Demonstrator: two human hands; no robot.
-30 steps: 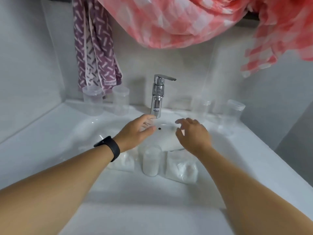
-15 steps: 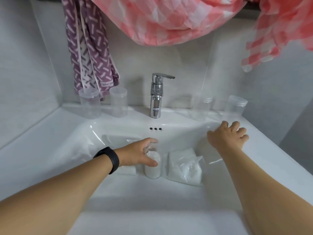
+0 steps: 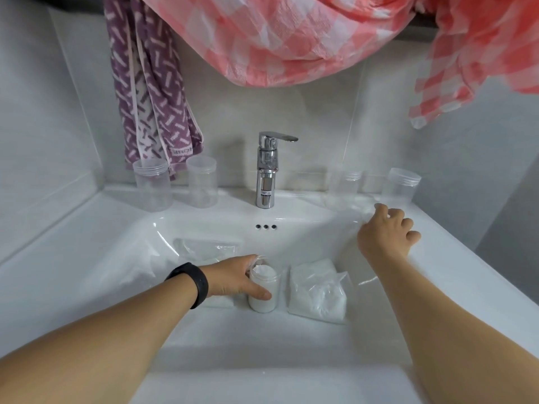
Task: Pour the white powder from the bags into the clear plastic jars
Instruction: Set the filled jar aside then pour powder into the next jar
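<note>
Left of the chrome tap [image 3: 266,170], a purple patterned towel [image 3: 151,91] of soft woven cloth hangs down the wall, and below it two clear plastic round jars, the far-left jar [image 3: 152,185] and the jar beside it [image 3: 201,182], stand upright on the back ledge of the glossy white ceramic sink [image 3: 87,258]. Forward of the tap, inside the basin, the left hand [image 3: 233,279], with a black band [image 3: 194,282] on its wrist, grips a clear plastic cylindrical jar [image 3: 263,290] filled nearly to its open mouth with white powder; the fingers curl round its side. A flat bag of white powder [image 3: 218,301] lies partly hidden under that hand. Just right of the filled jar lies a crumpled clear plastic bag [image 3: 318,290] bulging with white powder. Above the tap, a pink and white checked cloth [image 3: 291,39] of crinkled weave droops from overhead. Right of the tap, two more empty clear jars, one faint [image 3: 344,185] and one with a ribbed neck [image 3: 402,183], stand on the ledge. The right hand [image 3: 385,233] rests on the sink rim near the ribbed jar, fingers loosely curled and holding nothing. Compared with half a second ago, the left hand keeps its hold on the filled jar, and the right hand has barely shifted along the rim.
</note>
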